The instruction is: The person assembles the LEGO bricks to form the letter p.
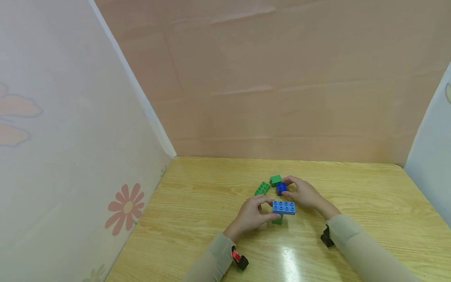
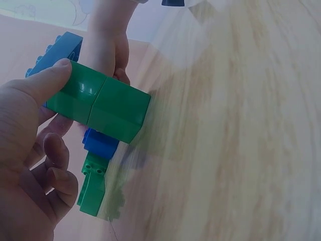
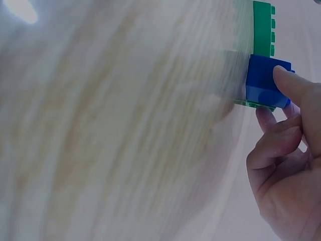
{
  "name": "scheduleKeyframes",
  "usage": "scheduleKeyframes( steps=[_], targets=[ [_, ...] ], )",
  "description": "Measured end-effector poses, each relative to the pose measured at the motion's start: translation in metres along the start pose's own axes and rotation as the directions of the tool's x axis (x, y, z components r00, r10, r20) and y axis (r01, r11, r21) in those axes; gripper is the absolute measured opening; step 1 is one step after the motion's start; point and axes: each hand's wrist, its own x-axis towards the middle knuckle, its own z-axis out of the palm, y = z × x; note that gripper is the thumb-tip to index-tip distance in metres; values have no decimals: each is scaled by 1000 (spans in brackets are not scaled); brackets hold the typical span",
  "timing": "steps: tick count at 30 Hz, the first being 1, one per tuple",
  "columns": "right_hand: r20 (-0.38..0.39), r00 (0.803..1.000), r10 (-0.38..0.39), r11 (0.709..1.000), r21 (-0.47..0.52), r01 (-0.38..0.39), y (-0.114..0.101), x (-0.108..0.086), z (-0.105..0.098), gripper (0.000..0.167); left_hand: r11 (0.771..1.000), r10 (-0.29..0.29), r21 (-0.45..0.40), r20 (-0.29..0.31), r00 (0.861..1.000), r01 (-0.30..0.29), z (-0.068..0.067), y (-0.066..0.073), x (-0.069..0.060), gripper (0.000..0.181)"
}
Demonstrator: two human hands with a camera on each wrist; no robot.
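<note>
My left hand (image 1: 251,214) holds a small stack between thumb and fingers. On top of it is a light blue eight-stud building brick (image 1: 284,207), with green bricks (image 2: 103,100) joined underneath. The left wrist view shows a seam across the green part. My right hand (image 1: 302,192) pinches a dark blue four-stud brick (image 1: 281,188), thumb on one side, as the right wrist view shows. Just behind that brick sits a green brick (image 1: 276,179) lying on its side. A flat-lying green eight-stud brick (image 1: 262,188) is to its left.
The wooden table (image 1: 197,184) ends at a brown paper-covered back wall (image 1: 282,98). A pale wall (image 1: 70,117) with flower pictures borders the left side, and another pale wall (image 1: 433,145) the right. Dark wrist devices (image 1: 327,237) are strapped on both sleeves.
</note>
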Motion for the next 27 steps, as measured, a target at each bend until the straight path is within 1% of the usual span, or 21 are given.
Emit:
scheduleKeyframes(
  steps=[3,11,18,27],
  targets=[
    [-8,1000,1,1000,-4,-1,-1,-1,0,42,1000,1,-2,1,1000,-1,0,-1,0,31],
    [-18,1000,10,1000,4,-10,3,-3,0,41,1000,-23,-12,5,1000,23,2,0,0,32],
    [-34,999,29,1000,7,-28,5,-7,-1,39,1000,-15,-9,4,1000,15,3,0,1,32],
    [-68,997,32,999,-18,-33,5,-13,-7,41,999,-34,3,10,999,34,3,1,2,34]
  ],
)
